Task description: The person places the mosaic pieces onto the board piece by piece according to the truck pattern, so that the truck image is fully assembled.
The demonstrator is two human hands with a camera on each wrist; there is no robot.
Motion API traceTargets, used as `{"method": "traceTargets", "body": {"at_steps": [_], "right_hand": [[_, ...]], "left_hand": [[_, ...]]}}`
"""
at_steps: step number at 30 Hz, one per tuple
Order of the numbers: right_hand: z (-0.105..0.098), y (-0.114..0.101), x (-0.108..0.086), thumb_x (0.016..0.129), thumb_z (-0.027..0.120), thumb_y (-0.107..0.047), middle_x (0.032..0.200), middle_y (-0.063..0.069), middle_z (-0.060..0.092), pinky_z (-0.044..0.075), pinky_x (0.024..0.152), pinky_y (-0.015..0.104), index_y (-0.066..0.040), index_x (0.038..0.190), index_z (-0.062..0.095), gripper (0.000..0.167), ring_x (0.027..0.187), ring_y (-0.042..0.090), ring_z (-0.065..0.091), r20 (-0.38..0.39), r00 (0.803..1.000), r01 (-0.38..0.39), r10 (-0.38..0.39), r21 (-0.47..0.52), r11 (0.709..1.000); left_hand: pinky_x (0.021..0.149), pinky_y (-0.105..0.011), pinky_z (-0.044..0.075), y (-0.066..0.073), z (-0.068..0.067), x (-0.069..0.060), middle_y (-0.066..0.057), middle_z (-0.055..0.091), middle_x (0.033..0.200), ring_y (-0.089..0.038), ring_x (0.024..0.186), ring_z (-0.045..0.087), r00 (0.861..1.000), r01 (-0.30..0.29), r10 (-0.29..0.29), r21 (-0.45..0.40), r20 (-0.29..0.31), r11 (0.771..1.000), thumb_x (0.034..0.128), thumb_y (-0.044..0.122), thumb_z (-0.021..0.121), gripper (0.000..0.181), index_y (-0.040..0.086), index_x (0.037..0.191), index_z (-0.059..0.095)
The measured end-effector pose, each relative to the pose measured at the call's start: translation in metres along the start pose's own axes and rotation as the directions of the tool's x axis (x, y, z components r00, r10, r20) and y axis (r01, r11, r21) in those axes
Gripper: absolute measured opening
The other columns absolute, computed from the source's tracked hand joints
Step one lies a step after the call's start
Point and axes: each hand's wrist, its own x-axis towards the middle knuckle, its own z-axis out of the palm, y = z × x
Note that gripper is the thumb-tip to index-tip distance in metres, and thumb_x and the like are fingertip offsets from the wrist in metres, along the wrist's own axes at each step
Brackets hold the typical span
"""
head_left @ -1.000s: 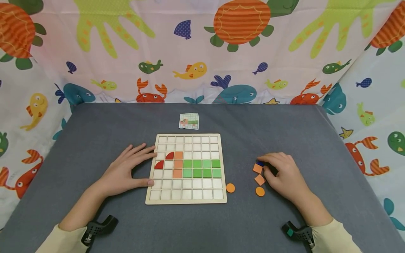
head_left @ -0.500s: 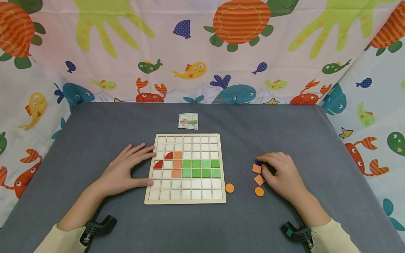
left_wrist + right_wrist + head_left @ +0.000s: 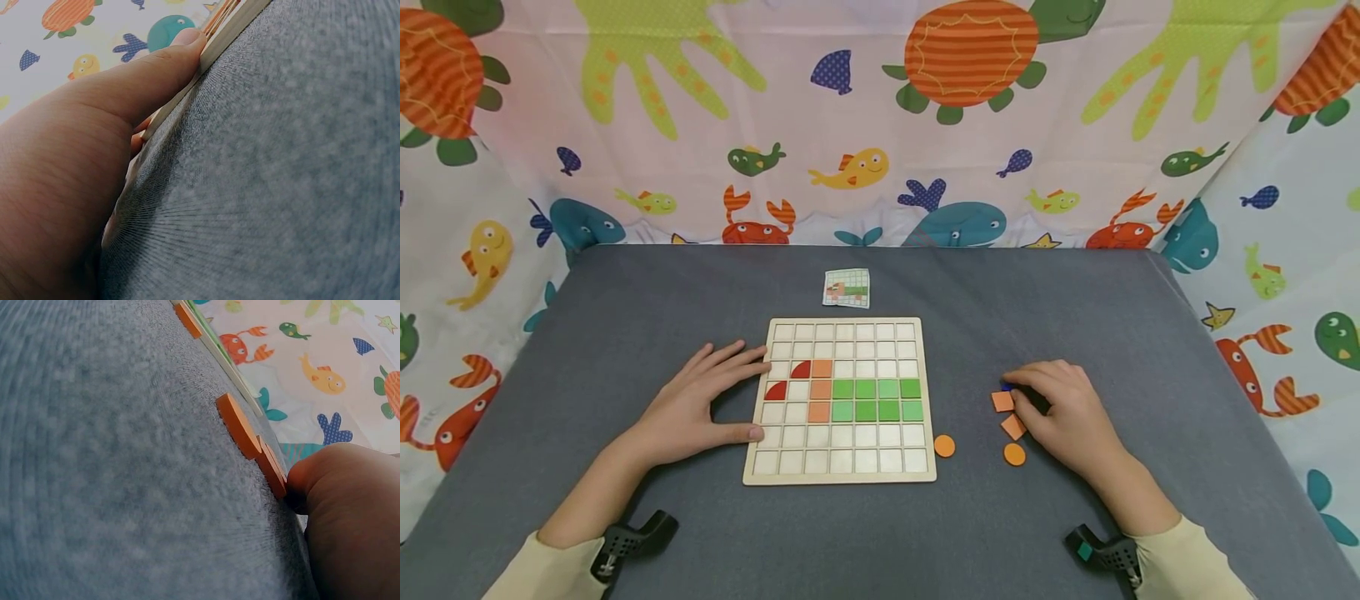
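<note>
Head view: the left hand (image 3: 696,408), fingers spread, is touching a flat wooden grid board (image 3: 841,461) on the grey cloth-covered desk (image 3: 662,304); an orange disc (image 3: 944,447) is lying just right of it, then orange squares (image 3: 1002,402) beside the right hand (image 3: 1071,417), which is pinching a half-hidden blue piece (image 3: 1007,387).

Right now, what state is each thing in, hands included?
Board: flat, partly filled.
Red quarter-circles: two, set in cells.
Salmon squares: three, set in a column.
Green squares: eight, set in two rows.
Orange squares: two, loose, off the board.
Orange discs: two, loose, off the board.
Blue piece: mostly hidden.
Card: picture side up.
Left hand: fingers spread, touching the board's left edge.
Right hand: fingers bent at the blue piece; pinch unclear.
</note>
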Motion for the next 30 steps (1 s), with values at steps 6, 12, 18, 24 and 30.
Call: {"method": "traceTargets", "body": {"at_steps": [6,12,18,24,30], "right_hand": [[0.001,-0.001,0.000,0.090,0.081,0.001,0.110,0.000,0.079,0.046,0.086,0.044,-0.010,0.113,0.084,0.026,0.099,0.024,0.068,-0.004,1.000,0.016,-0.016,0.001,1.000],[-0.001,-0.004,0.004,0.090,0.081,0.002,0.110,-0.001,0.078,0.044,0.083,0.038,-0.010,0.113,0.083,0.026,0.097,0.021,0.066,-0.025,0.999,0.020,-0.020,0.028,0.999],[0.001,-0.011,0.011,0.091,0.081,0.002,0.111,0.000,0.078,0.045,0.085,0.039,-0.007,0.113,0.083,0.025,0.097,0.021,0.066,-0.019,1.000,0.024,-0.023,0.041,0.999],[0.008,-0.022,0.020,0.091,0.081,0.000,0.110,-0.001,0.078,0.045,0.084,0.039,-0.008,0.112,0.084,0.023,0.096,0.018,0.065,0.015,0.999,0.044,-0.045,0.031,0.999],[0.019,-0.035,0.030,0.091,0.082,-0.002,0.109,0.000,0.078,0.046,0.085,0.041,-0.008,0.111,0.084,0.021,0.099,0.020,0.066,0.030,0.994,0.099,-0.101,0.053,0.994]], "left_hand": [[0.136,-0.052,0.006,0.000,0.001,0.000,0.002,0.039,0.175,-0.031,0.166,0.023,1.000,0.002,-0.002,0.001,-0.002,1.000,0.0858,0.074,0.082,0.096,0.028,0.165,0.052],[0.136,-0.052,0.005,-0.001,0.003,0.001,0.003,0.039,0.175,-0.030,0.166,0.023,1.000,-0.002,0.002,-0.003,-0.003,1.000,0.0863,0.074,0.081,0.095,0.029,0.165,0.052],[0.136,-0.051,0.005,-0.001,0.002,0.001,0.003,0.039,0.175,-0.030,0.166,0.023,1.000,-0.001,0.001,-0.002,-0.006,1.000,0.0860,0.074,0.082,0.096,0.029,0.165,0.052],[0.136,-0.051,0.005,0.000,0.002,0.001,0.003,0.039,0.175,-0.031,0.166,0.023,1.000,-0.002,0.002,-0.003,-0.006,1.000,0.0857,0.074,0.082,0.096,0.028,0.164,0.053],[0.136,-0.051,0.006,0.000,0.002,0.001,0.003,0.040,0.174,-0.031,0.165,0.024,1.000,-0.002,0.002,-0.002,-0.011,1.000,0.0849,0.074,0.083,0.096,0.028,0.164,0.053]]}}
